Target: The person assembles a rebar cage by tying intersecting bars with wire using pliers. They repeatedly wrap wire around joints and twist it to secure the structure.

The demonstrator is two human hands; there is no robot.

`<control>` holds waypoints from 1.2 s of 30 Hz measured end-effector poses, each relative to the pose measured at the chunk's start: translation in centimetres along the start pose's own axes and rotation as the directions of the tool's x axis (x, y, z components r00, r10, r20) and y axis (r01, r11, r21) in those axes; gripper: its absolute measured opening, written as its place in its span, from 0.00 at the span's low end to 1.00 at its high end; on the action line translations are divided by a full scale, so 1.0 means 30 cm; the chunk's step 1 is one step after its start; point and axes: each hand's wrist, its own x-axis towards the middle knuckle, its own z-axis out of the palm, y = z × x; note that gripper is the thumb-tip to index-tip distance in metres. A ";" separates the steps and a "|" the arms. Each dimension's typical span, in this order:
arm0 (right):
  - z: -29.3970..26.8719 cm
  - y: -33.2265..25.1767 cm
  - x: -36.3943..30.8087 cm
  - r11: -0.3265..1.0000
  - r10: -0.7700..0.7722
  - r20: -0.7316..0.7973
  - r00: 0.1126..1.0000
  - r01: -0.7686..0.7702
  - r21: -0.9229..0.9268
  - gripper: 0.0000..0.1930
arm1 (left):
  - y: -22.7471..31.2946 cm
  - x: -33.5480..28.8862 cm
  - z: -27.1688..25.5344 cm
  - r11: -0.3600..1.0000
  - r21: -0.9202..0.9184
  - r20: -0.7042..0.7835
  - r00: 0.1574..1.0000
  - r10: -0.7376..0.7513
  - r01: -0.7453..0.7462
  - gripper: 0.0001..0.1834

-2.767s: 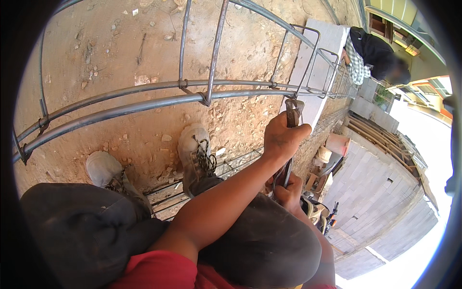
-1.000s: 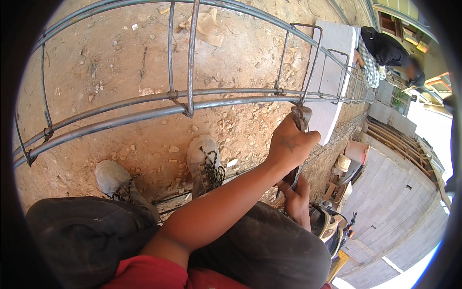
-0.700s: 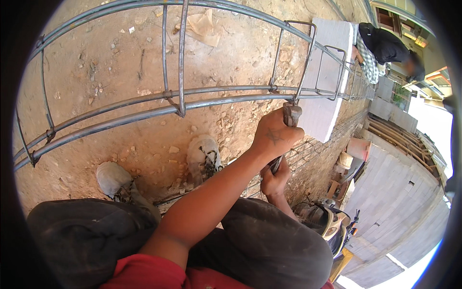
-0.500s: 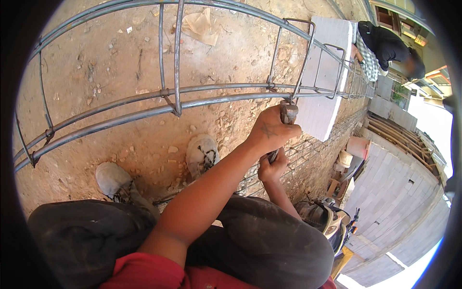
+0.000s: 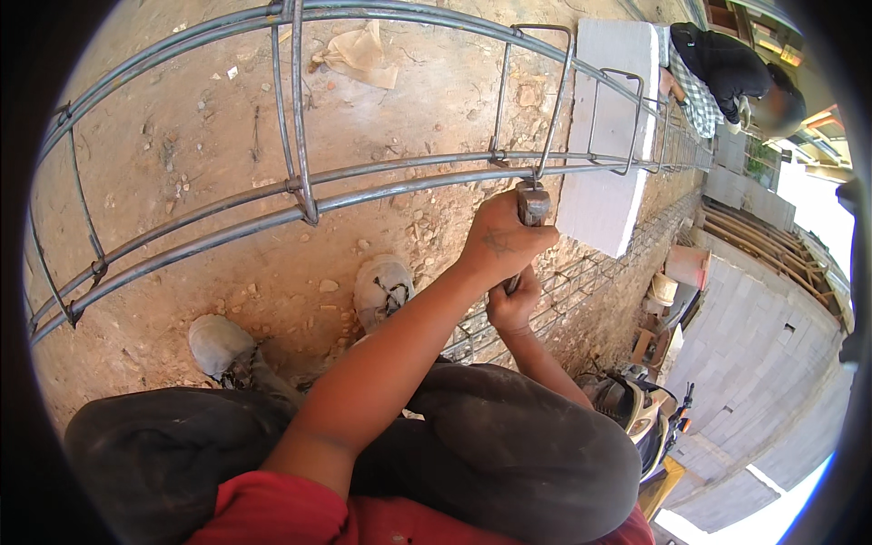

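Observation:
In my left hand (image 5: 500, 234) the head end of metal pincers (image 5: 534, 205) is gripped, the fingers wrapped round it. Just below, my right hand (image 5: 515, 307) is closed round the lower part of the same tool. The jaws meet a tie wire (image 5: 533, 180) where a bent stirrup (image 5: 557, 104) crosses the lower bar. Long steel bars and stirrups form a rebar cage (image 5: 391, 189) stretching across in front of me, with wire ties at the crossings.
A pale grey slab (image 5: 604, 136) stands under the cage. At the far right a person in dark clothing (image 5: 722, 68) bends over the cage's far end. More rebar (image 5: 568, 300), a bucket (image 5: 688, 266), a motorbike (image 5: 640, 413) and a block wall (image 5: 754, 345) lie right. My shoes (image 5: 221, 345) rest on dirt.
The view has shifted slightly, so the cage and slab appear a little further left. Both hands keep their grip on the pincers at the same crossing.

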 end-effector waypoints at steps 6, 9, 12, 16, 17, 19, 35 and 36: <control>0.027 0.104 -0.014 0.997 0.023 0.049 0.999 -0.019 -0.080 0.22 | -0.031 0.006 -0.024 0.989 0.140 0.024 0.999 0.032 -0.035 0.10; -0.088 0.169 0.101 0.970 -0.118 0.141 0.983 0.145 -0.196 0.21 | -0.025 0.015 0.001 0.979 0.165 -0.002 0.992 0.123 -0.121 0.14; -0.037 0.134 0.065 0.991 -0.038 0.103 0.994 0.051 -0.125 0.17 | -0.021 0.015 -0.002 0.991 0.132 -0.004 0.999 0.037 -0.036 0.13; 0.228 0.051 -0.122 0.875 0.224 0.047 0.974 -0.222 0.430 0.19 | -0.035 0.003 -0.062 0.998 0.041 0.022 0.999 0.041 -0.042 0.12; 0.230 0.062 -0.130 0.847 0.256 0.058 0.965 -0.254 0.467 0.18 | -0.039 0.008 -0.067 0.997 0.026 0.031 0.996 0.078 -0.079 0.14; 0.201 0.092 -0.104 0.875 0.243 0.075 0.967 -0.252 0.413 0.17 | -0.042 0.016 -0.072 0.995 0.067 0.078 0.995 0.063 -0.068 0.15; -0.310 0.067 0.055 0.552 0.334 0.834 0.439 -0.808 0.204 0.22 | 0.059 -0.044 0.123 0.865 -0.480 -0.066 0.978 -0.199 0.144 0.17; -0.351 0.047 0.071 0.757 0.448 0.690 0.568 -0.652 0.045 0.26 | 0.055 -0.040 0.142 0.886 -0.451 -0.145 0.971 -0.190 0.106 0.16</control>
